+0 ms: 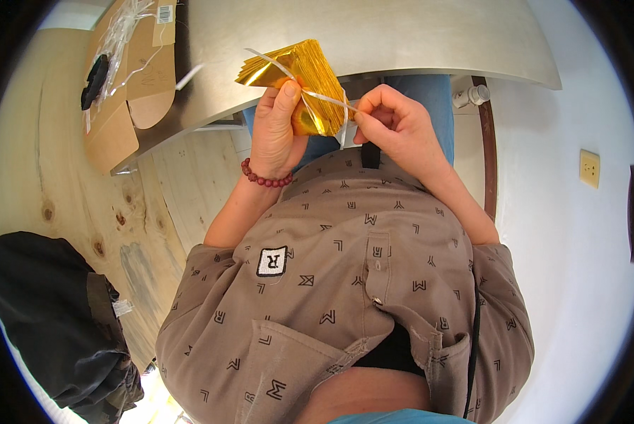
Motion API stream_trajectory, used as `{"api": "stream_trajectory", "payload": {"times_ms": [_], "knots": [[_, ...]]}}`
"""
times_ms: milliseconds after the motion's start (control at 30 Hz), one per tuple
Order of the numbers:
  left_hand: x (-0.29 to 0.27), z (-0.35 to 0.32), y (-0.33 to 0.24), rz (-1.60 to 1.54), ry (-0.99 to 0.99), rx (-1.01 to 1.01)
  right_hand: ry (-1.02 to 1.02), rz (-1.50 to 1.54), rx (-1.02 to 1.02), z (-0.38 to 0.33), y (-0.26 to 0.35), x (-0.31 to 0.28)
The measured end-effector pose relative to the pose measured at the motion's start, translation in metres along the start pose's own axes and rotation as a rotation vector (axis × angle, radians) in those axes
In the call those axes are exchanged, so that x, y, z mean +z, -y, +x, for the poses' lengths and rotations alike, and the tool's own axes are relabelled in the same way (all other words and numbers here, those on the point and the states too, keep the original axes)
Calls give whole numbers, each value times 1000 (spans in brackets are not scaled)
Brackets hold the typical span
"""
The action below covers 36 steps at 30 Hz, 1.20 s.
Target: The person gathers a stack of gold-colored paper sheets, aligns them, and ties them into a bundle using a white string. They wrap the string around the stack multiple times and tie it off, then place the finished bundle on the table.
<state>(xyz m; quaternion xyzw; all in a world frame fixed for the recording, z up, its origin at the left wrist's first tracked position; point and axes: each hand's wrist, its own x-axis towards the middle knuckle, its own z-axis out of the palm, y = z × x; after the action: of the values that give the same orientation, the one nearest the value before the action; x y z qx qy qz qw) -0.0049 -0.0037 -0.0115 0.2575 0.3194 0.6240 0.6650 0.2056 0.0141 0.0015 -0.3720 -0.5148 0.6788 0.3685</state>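
A thick stack of shiny gold foil sheets (318, 62) is held up in front of me, near the table's edge. My left hand (280, 126) grips it from the left, the thumb pressing on its face where a ribbon crosses. A thin white ribbon (322, 96) runs across the stack, with one loose end sticking out at the upper left. Another strand hangs down the stack's right side. My right hand (394, 126) pinches the ribbon between thumb and forefinger, just right of the stack. My left fingers behind the stack are mostly hidden.
The metal table (402, 35) curves across the top. At its left lies an opened cardboard box (147, 88) with white ribbon strands (122, 35) and a black object (95, 81). A short white strip (189, 76) rests on the table. Dark clothing (48, 318) hangs at lower left.
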Motion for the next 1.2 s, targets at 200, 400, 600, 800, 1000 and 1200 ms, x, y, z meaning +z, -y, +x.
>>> {"api": "stream_trajectory", "payload": {"times_ms": [200, 400, 600, 800, 1000, 1200], "knots": [[6, -3, -6, 47, 77, -108, 138, 77, 16, -3, 5, -5], [13, -8, -2, -130, 59, -155, 225, 277, 130, -1, 2, -12], [16, -10, -1, -167, 61, -205, 284, 529, 264, -1, 2, -13], [17, -10, -1, -193, 141, -275, 218, 174, 35, -3, -5, -7], [20, -14, 0, -151, 113, -290, -49, -124, -391, -8, -7, 3], [32, -15, -4, -219, 94, -329, -92, -445, -705, -8, 3, -4]]}}
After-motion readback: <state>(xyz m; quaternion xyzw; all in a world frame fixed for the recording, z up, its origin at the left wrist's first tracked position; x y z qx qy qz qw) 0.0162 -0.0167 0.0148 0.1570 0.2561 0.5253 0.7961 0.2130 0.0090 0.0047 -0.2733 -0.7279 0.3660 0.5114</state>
